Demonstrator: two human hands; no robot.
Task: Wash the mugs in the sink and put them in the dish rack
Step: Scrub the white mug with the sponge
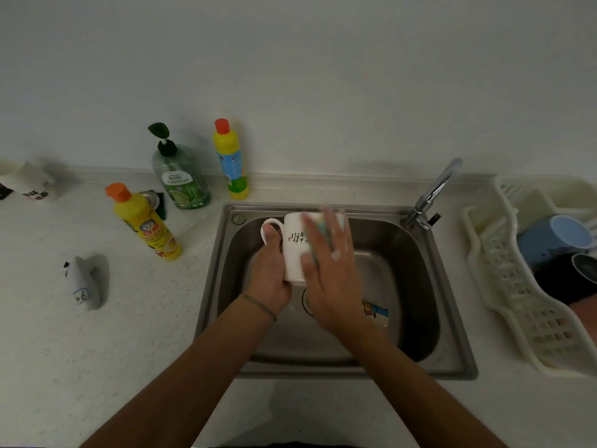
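At the centre of the frame the left hand grips a white mug with dark lettering, fingers curled round its body just below the handle, which juts toward the upper left. Held this way, over the steel sink, the mug's side is turned toward the right hand, so drips fall into the basin and not on the counter.

The right hand lies flat against the mug's right side, fingers spread and blurred, pressing what looks like a pale sponge or cloth to the wall; I judge this to be the scrubbing step. Suds fleck the knuckles.

A 2nd mug, with a cartoon print, lies low in the basin at the right, partly hidden under the right wrist, so it likely waits its turn.

The faucet rises at the sink's upper right corner, its spout arching clear of the hands; no water stream shows.

The white dish rack sits at the right edge of the frame, just beside the sink, already holding a blue mug and a dark mug. Its near, lower part is bare, leaving room to set another one down, with only the sink rim to cross.

At the upper left, 3 detergent bottles stand back from the sink: a near yellow bottle, a green pump bottle and a tall yellow bottle, out of the hands' path.
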